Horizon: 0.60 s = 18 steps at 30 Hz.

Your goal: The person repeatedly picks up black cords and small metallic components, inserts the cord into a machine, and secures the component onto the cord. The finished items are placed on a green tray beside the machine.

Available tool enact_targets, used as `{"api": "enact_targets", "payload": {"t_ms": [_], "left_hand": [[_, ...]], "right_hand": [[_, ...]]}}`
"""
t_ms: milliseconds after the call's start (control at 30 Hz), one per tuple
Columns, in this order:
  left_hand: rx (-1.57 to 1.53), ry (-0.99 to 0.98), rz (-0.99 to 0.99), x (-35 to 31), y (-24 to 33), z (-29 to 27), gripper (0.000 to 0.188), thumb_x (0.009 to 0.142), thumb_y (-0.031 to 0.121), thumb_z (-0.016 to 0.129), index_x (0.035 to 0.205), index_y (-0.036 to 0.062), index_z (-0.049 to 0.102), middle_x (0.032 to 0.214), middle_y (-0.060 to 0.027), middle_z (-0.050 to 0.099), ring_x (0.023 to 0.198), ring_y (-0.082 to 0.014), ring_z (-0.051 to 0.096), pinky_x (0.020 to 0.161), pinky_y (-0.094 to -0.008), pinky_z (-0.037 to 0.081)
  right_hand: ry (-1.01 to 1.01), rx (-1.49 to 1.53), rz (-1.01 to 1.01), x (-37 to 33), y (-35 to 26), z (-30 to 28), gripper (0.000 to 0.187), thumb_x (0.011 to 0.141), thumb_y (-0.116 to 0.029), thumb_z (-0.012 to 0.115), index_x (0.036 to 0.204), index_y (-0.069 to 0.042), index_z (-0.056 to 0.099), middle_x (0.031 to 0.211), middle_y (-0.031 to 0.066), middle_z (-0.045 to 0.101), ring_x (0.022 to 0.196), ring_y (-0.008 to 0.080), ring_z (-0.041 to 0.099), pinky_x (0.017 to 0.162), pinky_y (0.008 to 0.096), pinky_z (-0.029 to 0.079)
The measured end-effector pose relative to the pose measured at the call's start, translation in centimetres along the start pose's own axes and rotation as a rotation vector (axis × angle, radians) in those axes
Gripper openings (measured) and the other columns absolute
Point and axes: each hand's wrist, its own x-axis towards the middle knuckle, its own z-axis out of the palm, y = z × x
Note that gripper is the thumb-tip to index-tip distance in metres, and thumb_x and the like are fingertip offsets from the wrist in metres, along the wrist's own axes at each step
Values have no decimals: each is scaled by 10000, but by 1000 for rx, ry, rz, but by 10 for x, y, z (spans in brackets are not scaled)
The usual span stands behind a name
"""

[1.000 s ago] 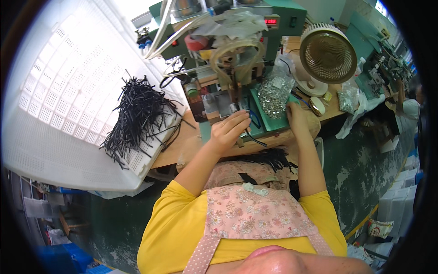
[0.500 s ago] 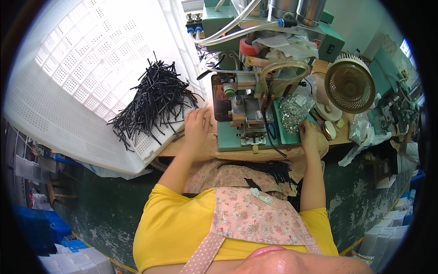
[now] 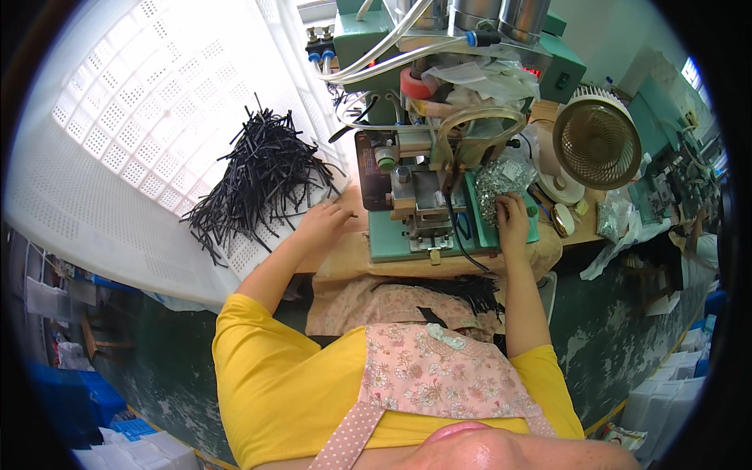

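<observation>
My left hand [image 3: 323, 225] is over the table edge, right of a heap of black strips [image 3: 266, 168]. Its fingers are bent together, and a short dark end that looks like a black strip [image 3: 354, 216] pokes out at the tips. On the other side of a green bench press [image 3: 427, 196], my right hand [image 3: 512, 223] has its fingertips pinched at a pile of small shiny metal pieces [image 3: 489, 188]. Whatever lies between those fingertips is too small to make out. The metal pieces sit in a green tray [image 3: 533, 233] beside the press.
A large white perforated basket [image 3: 102, 164] stands tilted at the left, bearing the strips. A round fan [image 3: 597, 141] stands right of the press. Pale air hoses [image 3: 392, 59] cross above it, and a black cable [image 3: 462, 243] hangs in front. More black strips [image 3: 462, 291] lie across my lap.
My left hand has shifted left and slightly down, away from the press. My right hand has moved left and up onto the metal pieces. The view has shifted slightly.
</observation>
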Motion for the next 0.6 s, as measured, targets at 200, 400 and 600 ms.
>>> {"api": "enact_targets", "payload": {"t_ms": [200,400,600], "left_hand": [[-295,55,-293,-30,31,-1,160,868,79,627,1020,32,643,909,-119,667,785,-264,676,664,-333,530],[-163,267,-80,-34,61,-23,171,819,-8,646,988,20,656,859,-138,669,791,-283,683,646,-340,538],[-1093,759,-241,16,115,-47,208,1029,189,396,1069,36,531,740,-100,619,579,-148,580,516,-238,478]], "right_hand": [[-14,-89,-104,4,-1,-1,107,836,-31,661,940,-40,640,970,118,629,803,288,614,704,358,486],[-45,281,198,9,-54,-4,132,836,-59,662,961,-24,636,927,111,641,844,270,620,752,353,475],[-99,396,4,29,-121,-13,143,837,-81,665,970,-35,639,955,97,648,859,265,617,785,342,478]]}}
